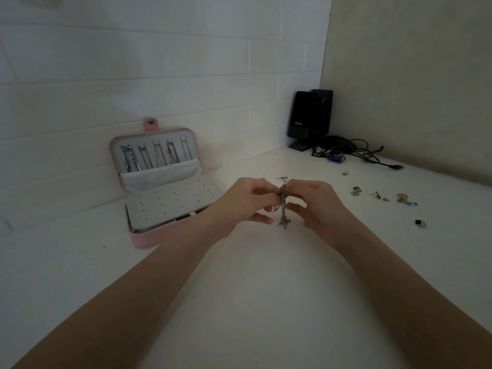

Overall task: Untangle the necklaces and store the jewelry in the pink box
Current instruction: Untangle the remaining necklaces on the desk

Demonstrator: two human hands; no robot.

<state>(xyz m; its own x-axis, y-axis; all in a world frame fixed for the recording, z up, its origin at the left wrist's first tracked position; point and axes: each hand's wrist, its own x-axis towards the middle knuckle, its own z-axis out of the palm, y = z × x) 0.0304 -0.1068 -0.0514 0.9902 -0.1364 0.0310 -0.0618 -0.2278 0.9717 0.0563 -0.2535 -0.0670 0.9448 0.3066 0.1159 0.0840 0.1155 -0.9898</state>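
Both hands are raised above the counter (266,302); the left hand (245,201) and right hand (314,203) are each curled, fingertips pinching a tangled clump of necklaces (282,206) held between them, its tail hanging down. The pink box (149,239) is seen open to the left, against the wall. Small jewelry pieces (383,197) are scattered to the right. A black speaker (306,118) is set in the corner.

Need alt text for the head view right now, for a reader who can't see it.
Both hands, left hand and right hand, pinch a tangled clump of necklaces above a white table. The open pink box stands left with chains hung in its lid; small jewelry pieces lie scattered right.
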